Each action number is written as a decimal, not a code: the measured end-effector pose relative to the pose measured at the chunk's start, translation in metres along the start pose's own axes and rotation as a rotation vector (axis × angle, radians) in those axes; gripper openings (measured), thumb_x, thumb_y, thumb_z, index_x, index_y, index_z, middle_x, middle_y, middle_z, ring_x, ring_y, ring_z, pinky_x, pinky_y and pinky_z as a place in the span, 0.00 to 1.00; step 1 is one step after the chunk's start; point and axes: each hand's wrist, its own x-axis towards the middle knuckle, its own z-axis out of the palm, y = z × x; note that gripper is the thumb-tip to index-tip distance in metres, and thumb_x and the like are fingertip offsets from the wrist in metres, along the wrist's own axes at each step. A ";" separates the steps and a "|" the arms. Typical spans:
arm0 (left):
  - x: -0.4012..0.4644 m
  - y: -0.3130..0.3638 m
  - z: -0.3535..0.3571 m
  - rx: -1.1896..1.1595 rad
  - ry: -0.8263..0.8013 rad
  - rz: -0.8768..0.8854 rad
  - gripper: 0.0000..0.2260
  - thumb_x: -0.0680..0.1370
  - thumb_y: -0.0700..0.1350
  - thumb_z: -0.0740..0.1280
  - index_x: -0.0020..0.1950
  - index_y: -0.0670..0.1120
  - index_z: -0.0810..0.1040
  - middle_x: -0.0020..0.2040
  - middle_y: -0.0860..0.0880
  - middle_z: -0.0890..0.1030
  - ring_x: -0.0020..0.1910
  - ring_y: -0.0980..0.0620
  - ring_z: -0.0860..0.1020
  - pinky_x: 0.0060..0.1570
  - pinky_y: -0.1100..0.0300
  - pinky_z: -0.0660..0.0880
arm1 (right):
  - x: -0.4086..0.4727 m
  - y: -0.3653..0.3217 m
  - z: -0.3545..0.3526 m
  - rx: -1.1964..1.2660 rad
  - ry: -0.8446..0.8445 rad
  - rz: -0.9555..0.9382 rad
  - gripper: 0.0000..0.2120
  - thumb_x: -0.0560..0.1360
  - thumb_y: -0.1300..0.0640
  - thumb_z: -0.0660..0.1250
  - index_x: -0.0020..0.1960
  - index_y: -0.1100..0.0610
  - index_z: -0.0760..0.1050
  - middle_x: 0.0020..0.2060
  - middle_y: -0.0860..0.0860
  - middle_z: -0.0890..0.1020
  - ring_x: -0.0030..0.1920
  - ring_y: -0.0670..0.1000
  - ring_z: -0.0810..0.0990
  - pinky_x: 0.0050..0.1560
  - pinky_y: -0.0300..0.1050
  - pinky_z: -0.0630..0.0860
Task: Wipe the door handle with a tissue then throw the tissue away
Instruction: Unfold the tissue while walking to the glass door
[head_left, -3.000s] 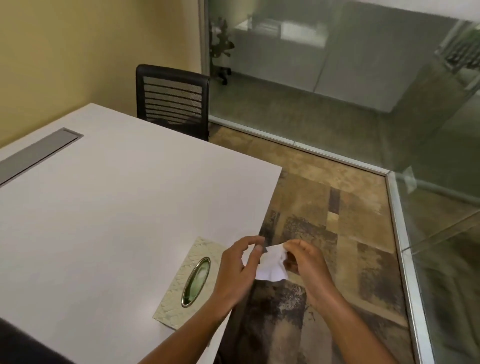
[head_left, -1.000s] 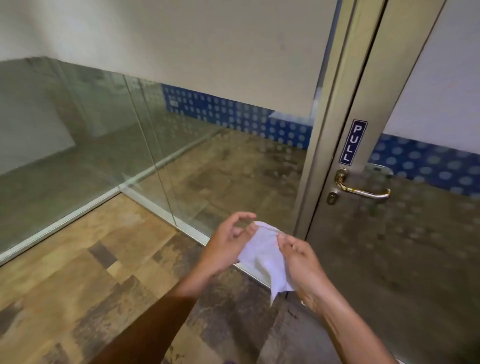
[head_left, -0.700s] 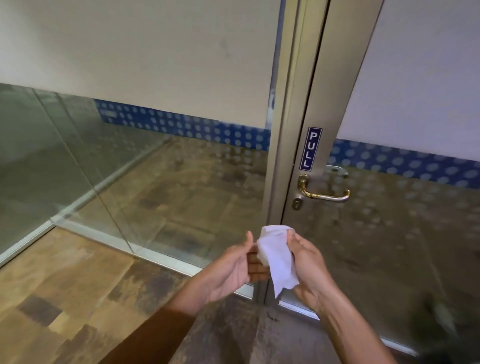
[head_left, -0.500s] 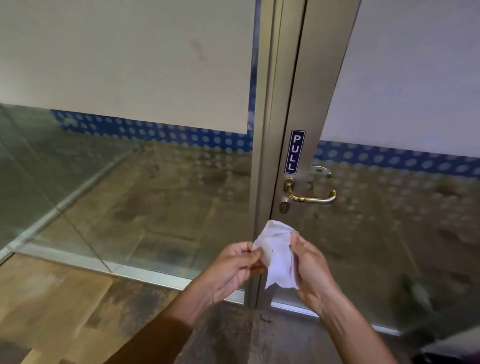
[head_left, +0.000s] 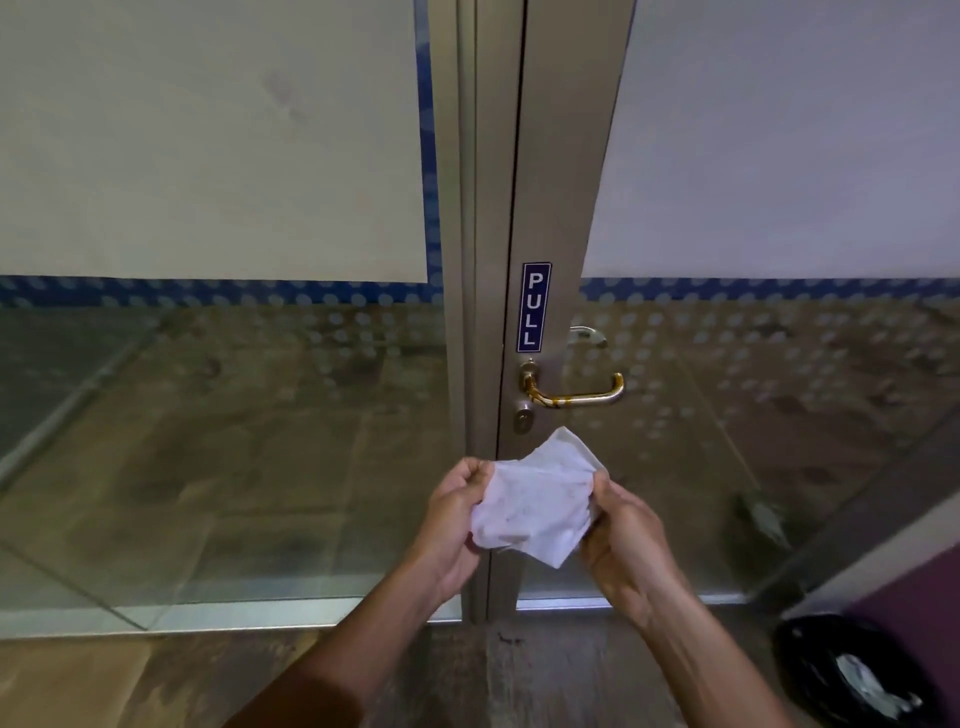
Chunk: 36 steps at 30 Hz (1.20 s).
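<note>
A crumpled white tissue (head_left: 535, 501) is stretched between both hands, just below the door handle. My left hand (head_left: 452, 514) pinches its left edge and my right hand (head_left: 621, 530) grips its right edge. The brass lever door handle (head_left: 571, 395) juts to the right from the metal door frame, a short way above the tissue and not touched by it. A keyhole (head_left: 522, 419) sits under the handle's base. At the bottom right stands a black-lined waste bin (head_left: 821, 670) with some white litter in it.
A blue PULL sign (head_left: 533, 306) is fixed on the door stile above the handle. The glass door (head_left: 753, 415) is shut, with a fixed glass panel (head_left: 208, 415) to its left. A purple wall (head_left: 909, 587) edges the bin at the right.
The view has swung from the table and tissue box to the door and closed in on it. Both hands have kept the tissue and spread it wider. The bin has come into view.
</note>
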 end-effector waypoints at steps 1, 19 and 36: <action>0.003 0.001 0.002 0.037 -0.021 -0.001 0.08 0.84 0.39 0.61 0.44 0.42 0.72 0.40 0.45 0.82 0.36 0.53 0.82 0.28 0.62 0.76 | -0.001 -0.004 -0.003 -0.004 0.011 0.011 0.15 0.83 0.56 0.59 0.59 0.64 0.79 0.50 0.59 0.87 0.46 0.55 0.87 0.46 0.50 0.81; 0.046 -0.025 0.049 0.831 0.220 0.296 0.06 0.78 0.49 0.72 0.50 0.51 0.76 0.48 0.53 0.78 0.45 0.55 0.76 0.41 0.63 0.71 | 0.039 -0.049 -0.054 -0.061 -0.119 0.001 0.19 0.81 0.49 0.62 0.63 0.62 0.78 0.54 0.59 0.83 0.53 0.60 0.81 0.54 0.57 0.76; 0.054 -0.031 0.070 0.862 -0.098 0.237 0.07 0.76 0.48 0.75 0.38 0.54 0.82 0.31 0.58 0.78 0.33 0.60 0.74 0.38 0.62 0.70 | 0.069 -0.046 -0.078 -0.339 -0.055 -0.146 0.12 0.81 0.60 0.63 0.48 0.65 0.83 0.41 0.59 0.87 0.44 0.58 0.85 0.46 0.49 0.81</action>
